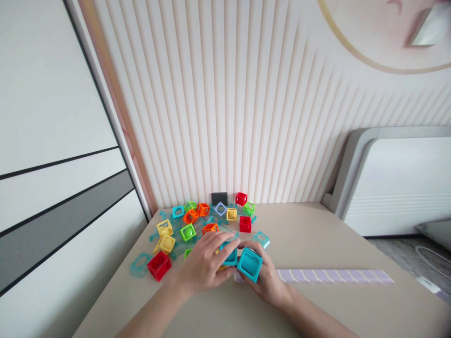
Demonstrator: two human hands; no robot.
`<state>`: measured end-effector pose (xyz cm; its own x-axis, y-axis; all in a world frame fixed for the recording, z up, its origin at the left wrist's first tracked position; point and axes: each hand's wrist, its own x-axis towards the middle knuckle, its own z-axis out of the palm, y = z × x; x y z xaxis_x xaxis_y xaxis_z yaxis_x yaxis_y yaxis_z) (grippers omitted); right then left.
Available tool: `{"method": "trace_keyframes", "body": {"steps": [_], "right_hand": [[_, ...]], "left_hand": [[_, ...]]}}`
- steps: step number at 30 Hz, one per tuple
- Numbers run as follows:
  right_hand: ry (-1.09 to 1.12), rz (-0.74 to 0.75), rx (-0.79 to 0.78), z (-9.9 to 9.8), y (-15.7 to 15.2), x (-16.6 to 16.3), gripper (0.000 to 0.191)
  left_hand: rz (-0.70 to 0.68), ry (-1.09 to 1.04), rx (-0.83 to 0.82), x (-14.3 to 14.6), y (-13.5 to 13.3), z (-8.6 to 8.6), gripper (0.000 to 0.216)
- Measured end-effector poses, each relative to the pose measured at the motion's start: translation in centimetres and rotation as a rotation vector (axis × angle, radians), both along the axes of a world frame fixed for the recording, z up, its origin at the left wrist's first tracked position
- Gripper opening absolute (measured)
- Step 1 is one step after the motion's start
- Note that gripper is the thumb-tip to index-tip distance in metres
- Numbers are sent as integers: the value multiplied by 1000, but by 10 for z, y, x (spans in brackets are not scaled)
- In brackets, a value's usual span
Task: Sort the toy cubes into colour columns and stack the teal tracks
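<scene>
My left hand (206, 260) is closed around a blue cube block (230, 256), and a bit of yellow shows under its fingers. My right hand (269, 277) grips another blue cube block (250, 264), its hollow square face turned up toward me. The two blocks are close together above the table; I cannot tell whether they touch. Beyond my left hand lie an orange block (210, 228) and a green block (188, 232). A red block (159, 266) rests to the left, near my left wrist.
More coloured blocks and clear blue track pieces (141, 264) are spread over the back left of the table (299, 234). A purple strip (334, 276) lies to the right. A black box (219, 198) stands by the ribbed wall, and a grey headboard (398, 173) is at right.
</scene>
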<state>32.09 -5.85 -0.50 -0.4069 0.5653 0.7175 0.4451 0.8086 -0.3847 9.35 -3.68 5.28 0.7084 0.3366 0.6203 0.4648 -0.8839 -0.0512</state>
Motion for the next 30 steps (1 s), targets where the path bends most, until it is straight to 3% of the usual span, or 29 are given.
{"method": "trace_keyframes", "body": {"steps": [6, 10, 14, 22, 30], "right_hand": [[-76, 13, 47, -1, -1, -5, 28], [-13, -173, 53, -7, 12, -6, 24], [-19, -333, -83, 5, 35, -4, 15], [-505, -290, -345, 49, 83, -22, 15], [-635, -260, -385, 45, 98, -41, 12]], "left_hand": [[-20, -97, 75, -11, 0, -21, 44], [87, -273, 121, -18, 0, -30, 48], [80, -316, 98, -15, -1, -39, 50], [4, -246, 98, -7, -5, -45, 46], [-35, -268, 48, -1, -10, -48, 49]]}}
